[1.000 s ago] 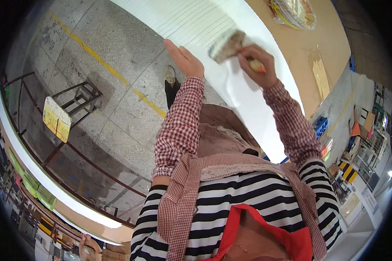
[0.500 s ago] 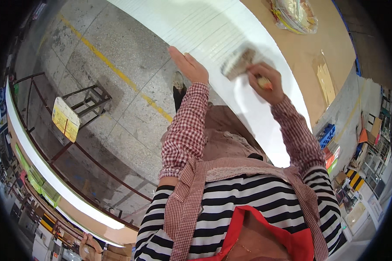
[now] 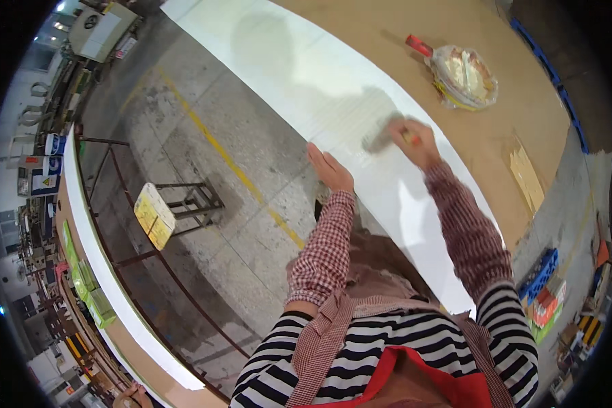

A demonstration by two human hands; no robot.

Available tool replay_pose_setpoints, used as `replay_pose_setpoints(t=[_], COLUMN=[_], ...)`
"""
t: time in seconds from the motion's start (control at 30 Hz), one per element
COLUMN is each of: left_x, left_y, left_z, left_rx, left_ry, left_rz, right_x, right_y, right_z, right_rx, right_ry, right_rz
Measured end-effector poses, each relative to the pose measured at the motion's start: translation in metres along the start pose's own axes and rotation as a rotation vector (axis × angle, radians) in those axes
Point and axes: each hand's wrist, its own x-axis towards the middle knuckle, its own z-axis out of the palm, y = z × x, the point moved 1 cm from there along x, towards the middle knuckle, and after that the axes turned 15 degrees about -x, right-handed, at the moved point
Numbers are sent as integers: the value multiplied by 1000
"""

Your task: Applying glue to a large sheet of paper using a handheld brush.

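A long white panel [image 3: 425, 224] lies in front of me on a brown board. My right hand [image 3: 420, 146] is closed round the handle of a wide paintbrush [image 3: 378, 134]. Motion blurs its bristles, which are at the panel's surface; the handle's orange-yellow end shows between my fingers. Faint streaks and a pale yellowish film run along the panel beyond the brush. My left hand [image 3: 332, 173] is at the panel's near left edge, holding nothing, fingers stretched out; whether it presses on the edge I cannot tell.
On the brown board [image 3: 360, 27] to the right stand a plastic-lined bowl [image 3: 466, 78] of cream-coloured paste and a red-handled tool [image 3: 419, 45]. A torn strip [image 3: 525, 177] lies nearer. A stool [image 3: 156, 216] and a metal-framed table [image 3: 119, 306] stand left, a blue crate [image 3: 538, 275] right.
My view has shifted, so the bowl and red-handled tool show more fully. The brush has moved over the panel in my right hand. My left hand stays by the edge.
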Motion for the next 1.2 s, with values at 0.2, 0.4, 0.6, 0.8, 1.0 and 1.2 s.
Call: replay_pose_setpoints(t=[0.2, 0.4, 0.6, 0.8, 1.0, 1.2], left_x=[1, 1, -4, -8, -6, -6], left_y=[9, 11, 22, 23, 22, 21], left_z=[1, 6, 14, 17, 9, 17], left_rx=[17, -207, -189, -218, -223, -288], left_ry=[-11, -2, -52, -94, -91, -93], left_rz=[-11, -109, -165, -203, -188, -215], right_x=[-112, -82, 25, 120, 154, 146], right_y=[16, 9, 85, 177, 213, 268], right_z=[-75, -163, -245, -268, -226, -200], right_rx=[-61, 344, 275, -16, -387, -650], right_ry=[-139, 88, 491, 615, 345, 328], right_rz=[235, 465, 443, 557, 800, 862])
